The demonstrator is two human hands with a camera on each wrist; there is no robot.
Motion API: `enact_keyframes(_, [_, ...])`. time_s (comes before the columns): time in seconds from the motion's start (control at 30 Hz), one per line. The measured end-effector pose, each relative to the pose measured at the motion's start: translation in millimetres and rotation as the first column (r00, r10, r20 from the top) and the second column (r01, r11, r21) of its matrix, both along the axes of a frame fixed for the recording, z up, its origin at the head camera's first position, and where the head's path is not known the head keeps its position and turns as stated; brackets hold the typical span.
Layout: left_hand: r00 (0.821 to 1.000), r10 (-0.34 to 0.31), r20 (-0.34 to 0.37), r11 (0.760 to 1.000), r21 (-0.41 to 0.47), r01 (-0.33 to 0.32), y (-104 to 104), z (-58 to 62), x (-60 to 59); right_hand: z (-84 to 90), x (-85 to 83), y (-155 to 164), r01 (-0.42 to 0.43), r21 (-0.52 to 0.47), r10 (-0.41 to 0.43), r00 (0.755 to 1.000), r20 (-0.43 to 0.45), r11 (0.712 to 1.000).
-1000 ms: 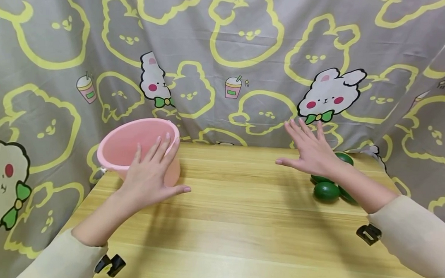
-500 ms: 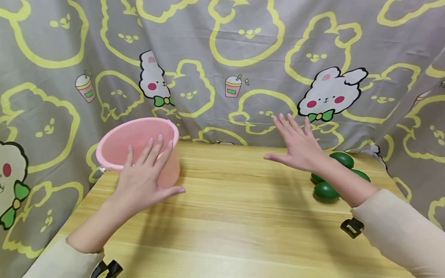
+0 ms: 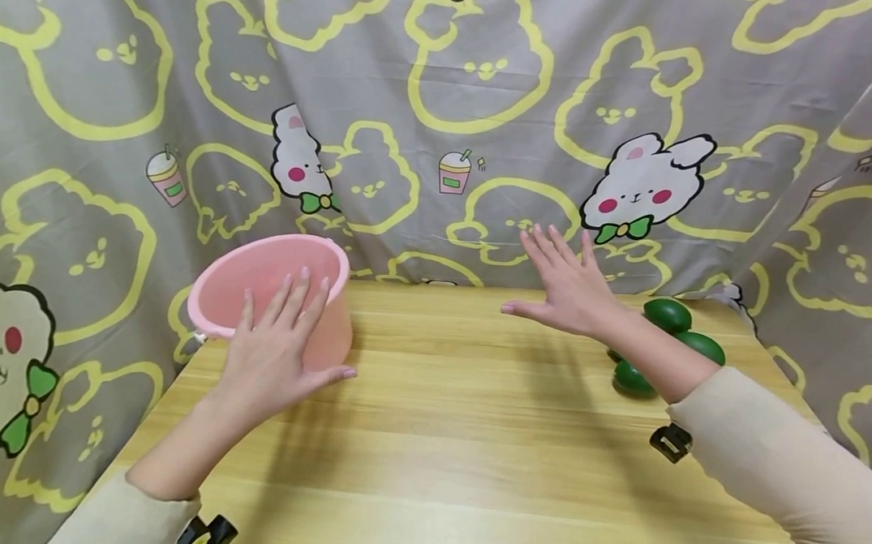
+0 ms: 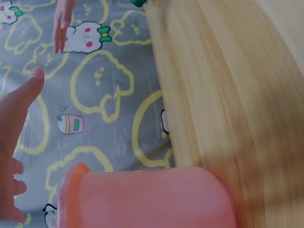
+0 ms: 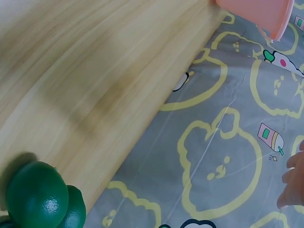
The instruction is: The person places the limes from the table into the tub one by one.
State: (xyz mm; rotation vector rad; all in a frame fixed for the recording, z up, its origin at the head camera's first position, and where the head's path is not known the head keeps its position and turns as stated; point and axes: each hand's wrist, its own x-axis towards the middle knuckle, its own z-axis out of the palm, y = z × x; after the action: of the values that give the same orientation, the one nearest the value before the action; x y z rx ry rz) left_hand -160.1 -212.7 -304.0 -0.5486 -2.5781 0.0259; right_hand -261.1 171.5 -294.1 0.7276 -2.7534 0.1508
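- our left hand [image 3: 275,354] hovers flat over the left half of the light wooden table [image 3: 473,436], fingers straight and spread, gripping nothing. from the head view it overlaps the near side of the pink plastic bucket [image 3: 274,293], and we cannot tell whether the fingertips touch its wall; the left wrist view shows the bucket [image 4: 147,199] just beside the hand [image 4: 14,142], with a gap between them.
- our right hand [image 3: 563,290] is raised above the middle of the table, palm down, fingers fanned, also empty. held loose like this, both hands look idle rather than working, in our judgement.
- the bucket stands upright at the far left corner of the table, mouth open upward, so things could be dropped in from above.
- the glossy dark green round fruits [image 3: 670,343] lie in a tight cluster near the far right corner, touching one another, well apart from the bucket; our right forearm hides part of them. the right wrist view shows them [image 5: 40,197] close to the far edge.
- behind the table hangs a grey cloth with yellow rabbit outlines [image 3: 443,102].
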Motion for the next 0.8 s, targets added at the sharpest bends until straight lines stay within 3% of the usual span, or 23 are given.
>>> enact_keyframes(0.37, [0.999, 0.042, -0.008, 0.998, 0.044, -0.042, -6, -8.0, 3.2, -5.9, -6.5, -12, -0.020, 0.011, 0.021, 1.000, -0.010, 1.000])
enact_keyframes(0.8, [0.989, 0.023, -0.147, 0.998, 0.067, -0.013, -13, -13.3, 4.1, -6.7, -9.3, -24, -0.069, 0.000, 0.069, 0.997, -0.036, 0.998])
